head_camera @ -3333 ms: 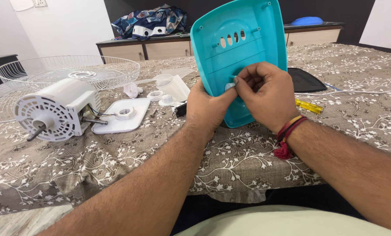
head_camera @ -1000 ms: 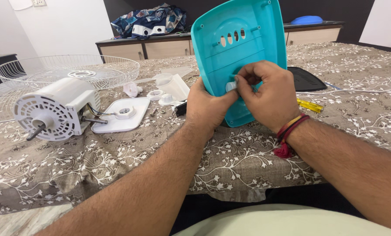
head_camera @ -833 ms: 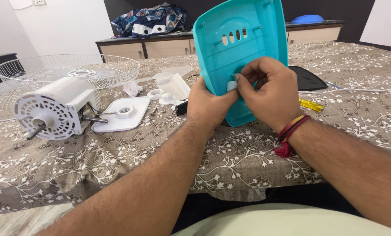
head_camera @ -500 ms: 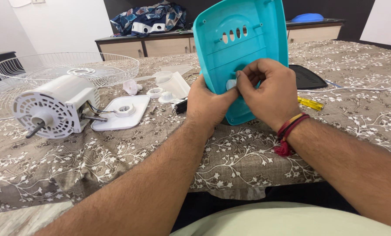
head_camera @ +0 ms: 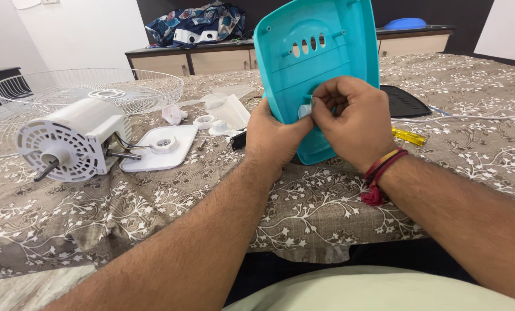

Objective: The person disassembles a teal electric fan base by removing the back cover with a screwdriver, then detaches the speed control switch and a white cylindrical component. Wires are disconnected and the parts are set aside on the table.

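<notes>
Little moved, right hand (head_camera: pixel 352 118) fingers (head_camera: pixel 320 109) pinching white knob (head_camera: pixel 304 110), left hand (head_camera: pixel 272 138) gripping turquoise panel (head_camera: pixel 318 52)

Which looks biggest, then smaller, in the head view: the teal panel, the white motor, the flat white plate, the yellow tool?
1. Teal panel, though it stands nearest the camera.
2. White motor.
3. Flat white plate.
4. Yellow tool, partly hidden behind the right hand.

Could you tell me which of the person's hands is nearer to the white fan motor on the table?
Left. The left hand grips the teal cover's left edge, on the motor's side. The right hand pinches at the cover's middle, farther from the motor.
</notes>
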